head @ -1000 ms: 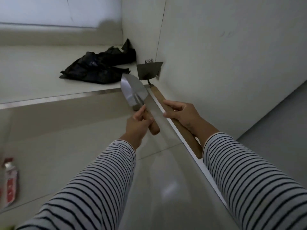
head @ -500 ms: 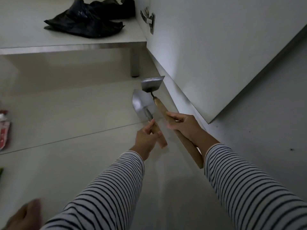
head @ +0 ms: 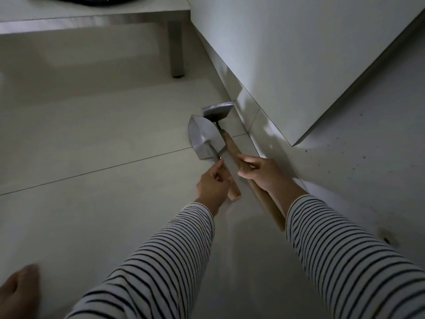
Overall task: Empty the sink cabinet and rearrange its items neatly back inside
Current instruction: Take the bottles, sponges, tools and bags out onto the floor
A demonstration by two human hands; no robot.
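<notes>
My left hand grips the short wooden handle of a small metal trowel, whose silver blade points away from me, low over the tiled floor. My right hand holds the long wooden handle of a small hoe. The hoe's dark flat head lies just beyond the trowel blade, close to the base of the open cabinet door. The two tools lie side by side, handles nearly touching. Only the cabinet's bottom edge shows at the top.
A metal cabinet leg stands on the floor beyond the tools. The white door hangs open on the right, with speckled grey floor beyond it. A bare foot shows at the lower left. Pale tiles stretch to the left.
Both hands have carried the trowel and hoe down from the cabinet's edge to just above the floor. My view has tilted down, so the black bag on the cabinet floor has left the frame.
</notes>
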